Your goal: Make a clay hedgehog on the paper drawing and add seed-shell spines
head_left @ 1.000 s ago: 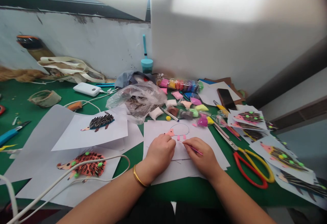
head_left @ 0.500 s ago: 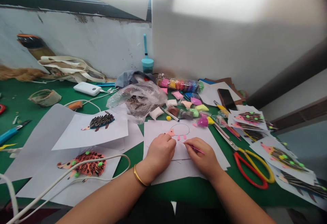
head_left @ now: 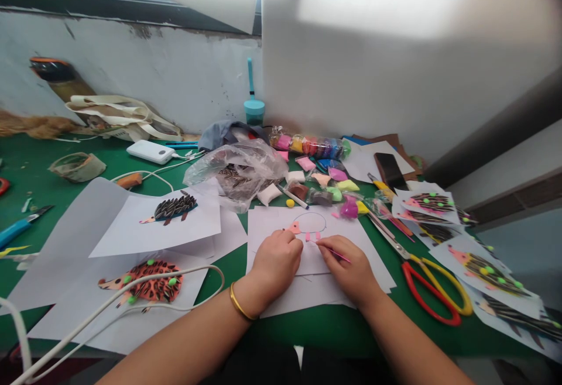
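On the white paper (head_left: 351,268) in front of me is a drawn oval outline with a pink clay hedgehog head (head_left: 294,228) at its left end and two small pink clay legs (head_left: 308,237) below it. My right hand (head_left: 349,268) pinches a thin pink clay tool (head_left: 340,255), its pale tip low on the paper under the legs. Resting on the sheet just below the head, my left hand (head_left: 277,261) is curled closed; its fingertips are hidden, so what they hold, if anything, does not show.
Scissors (head_left: 406,254) with red and yellow handles lie at my right, near finished hedgehog pictures (head_left: 492,268). Behind the paper are clay packets (head_left: 321,179) and a plastic bag of seeds (head_left: 239,174). A white cable (head_left: 193,271) crosses the sheets at left; a blue knife (head_left: 20,230) lies beyond.
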### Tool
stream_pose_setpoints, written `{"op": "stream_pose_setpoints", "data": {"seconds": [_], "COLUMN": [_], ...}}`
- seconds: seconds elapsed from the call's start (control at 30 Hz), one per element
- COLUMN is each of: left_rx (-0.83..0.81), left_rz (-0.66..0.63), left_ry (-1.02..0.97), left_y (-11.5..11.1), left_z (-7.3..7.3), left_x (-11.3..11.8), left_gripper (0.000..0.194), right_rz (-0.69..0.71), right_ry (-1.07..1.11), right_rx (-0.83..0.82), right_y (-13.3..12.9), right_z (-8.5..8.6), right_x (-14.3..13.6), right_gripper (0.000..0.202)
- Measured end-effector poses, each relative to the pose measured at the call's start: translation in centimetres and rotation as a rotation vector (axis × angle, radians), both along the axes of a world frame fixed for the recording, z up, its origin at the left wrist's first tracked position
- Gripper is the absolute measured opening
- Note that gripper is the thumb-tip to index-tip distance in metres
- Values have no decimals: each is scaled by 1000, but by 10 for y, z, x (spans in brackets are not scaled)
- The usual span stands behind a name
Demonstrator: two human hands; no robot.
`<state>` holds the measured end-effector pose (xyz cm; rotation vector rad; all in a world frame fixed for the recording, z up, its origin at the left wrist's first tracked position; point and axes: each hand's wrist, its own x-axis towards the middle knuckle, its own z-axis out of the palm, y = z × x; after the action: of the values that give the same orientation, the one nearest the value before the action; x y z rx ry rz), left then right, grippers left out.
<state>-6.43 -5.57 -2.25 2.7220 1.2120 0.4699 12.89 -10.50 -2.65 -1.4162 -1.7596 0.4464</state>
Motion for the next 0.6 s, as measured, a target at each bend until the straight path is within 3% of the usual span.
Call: {"op": "stream_pose_setpoints", "data": {"seconds": [0.6], "left_rx": [10], "left_rz": [2], "left_ry": [-11], "left_y": [-1], "left_z": [0], "left_x": [0], "left_gripper": [16], "right_rz": [-4], "right_ry": [-36], "right_rx": [-17], "right_y": [0], "right_z": [0], "right_x": [0], "right_gripper": [14]}}
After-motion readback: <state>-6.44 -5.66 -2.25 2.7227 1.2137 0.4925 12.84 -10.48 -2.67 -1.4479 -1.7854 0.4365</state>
